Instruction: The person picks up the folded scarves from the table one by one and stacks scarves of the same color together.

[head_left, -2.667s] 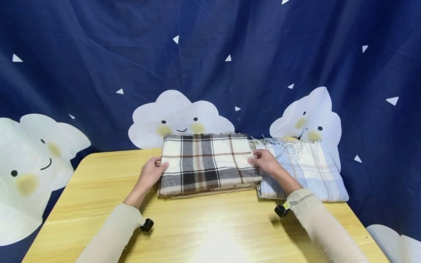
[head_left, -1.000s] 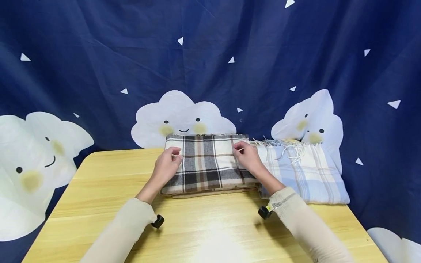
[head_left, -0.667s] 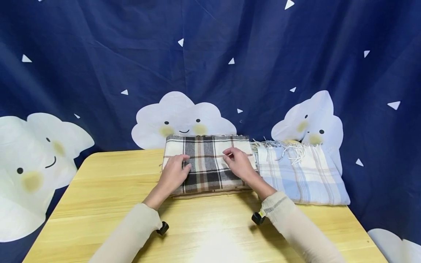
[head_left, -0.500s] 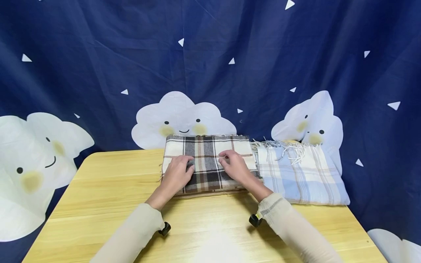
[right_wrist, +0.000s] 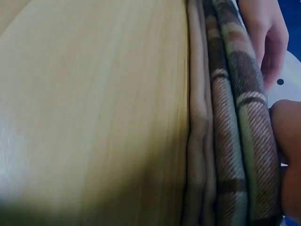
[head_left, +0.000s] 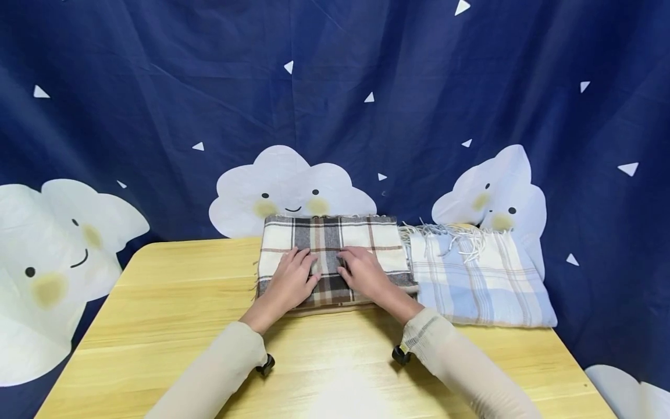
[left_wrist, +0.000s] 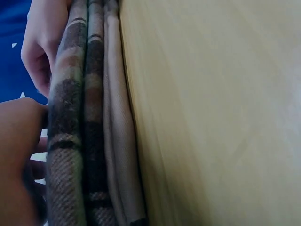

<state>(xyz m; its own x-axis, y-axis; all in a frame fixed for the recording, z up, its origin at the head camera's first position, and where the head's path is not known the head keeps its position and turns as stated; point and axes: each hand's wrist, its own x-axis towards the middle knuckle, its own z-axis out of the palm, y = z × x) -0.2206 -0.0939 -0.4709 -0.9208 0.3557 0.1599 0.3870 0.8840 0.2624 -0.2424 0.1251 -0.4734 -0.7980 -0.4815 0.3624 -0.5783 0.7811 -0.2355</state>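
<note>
Navy cloud-print curtain (head_left: 335, 122) behind a glossy, light wooden table (head_left: 141, 320).

black-brown-cream plaid on left cloth (head_left: 384, 235); pale-blue-and-white checks on right cloth (head_left: 487, 285); yellow grain on desk (head_left: 173, 285); white clouds (head_left: 285, 174) on navy curtain (head_left: 335, 116).

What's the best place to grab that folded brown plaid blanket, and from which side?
Probably the near edge of the brown plaid blanket, from the front, sliding underneath: its thick folds face that way, while the pale blue blanket crowds its right end.
</note>
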